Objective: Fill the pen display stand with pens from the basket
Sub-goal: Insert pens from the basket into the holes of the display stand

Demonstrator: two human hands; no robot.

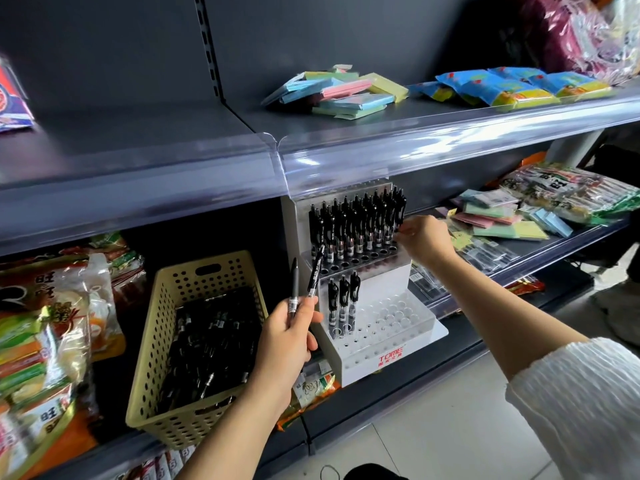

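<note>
A tiered white pen display stand (391, 358) sits on the lower shelf. Its upper tier is packed with black pens (356, 223); the lower tier has three pens (343, 299) at its left and several bare holes. My left hand (291, 337) holds two black pens (304, 282) upright in front of the stand's left side. My right hand (422, 239) is at the right end of the upper row, fingers pinching a pen there. The beige perforated basket (166, 306) stands left of the stand with a heap of black pens (211, 344) inside.
Snack packets (52, 323) crowd the shelf left of the basket. Coloured sticky-note pads (502, 220) and packaged goods lie right of the stand. The upper shelf (277, 157) with a clear plastic lip overhangs the stand and carries more pads (339, 91).
</note>
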